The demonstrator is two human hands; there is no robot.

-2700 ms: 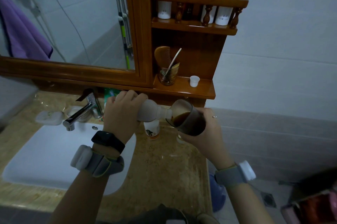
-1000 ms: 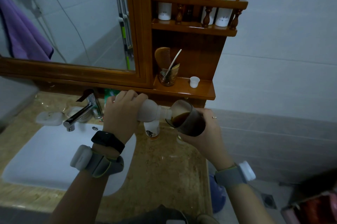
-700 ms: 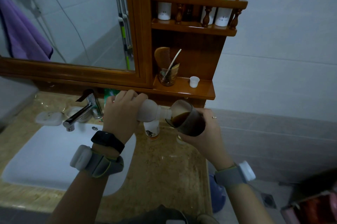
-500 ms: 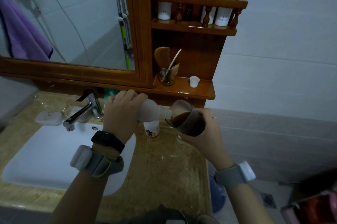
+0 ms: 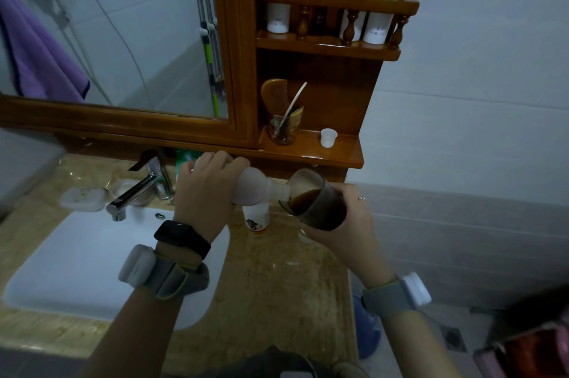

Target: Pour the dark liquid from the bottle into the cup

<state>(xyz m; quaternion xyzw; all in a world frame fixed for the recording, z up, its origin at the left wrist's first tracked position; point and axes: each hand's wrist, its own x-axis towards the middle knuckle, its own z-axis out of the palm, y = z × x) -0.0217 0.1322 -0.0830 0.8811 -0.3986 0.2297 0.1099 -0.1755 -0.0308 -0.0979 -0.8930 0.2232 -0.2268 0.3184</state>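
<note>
My left hand (image 5: 204,192) grips a pale plastic bottle (image 5: 255,188) lying almost level above the counter, neck pointing right. The bottle's mouth rests at the rim of a dark translucent cup (image 5: 320,203), which my right hand (image 5: 348,223) holds from below and behind, tilted toward the bottle. Dark brown liquid (image 5: 303,197) fills much of the cup. Most of the bottle's body is hidden under my left fingers.
A small white bottle with an orange base (image 5: 256,219) stands on the marble counter (image 5: 277,285) just under the pouring bottle. The white basin (image 5: 77,260) and chrome tap (image 5: 135,189) are at left. A wooden shelf (image 5: 311,149) with a glass and small white cap hangs just above.
</note>
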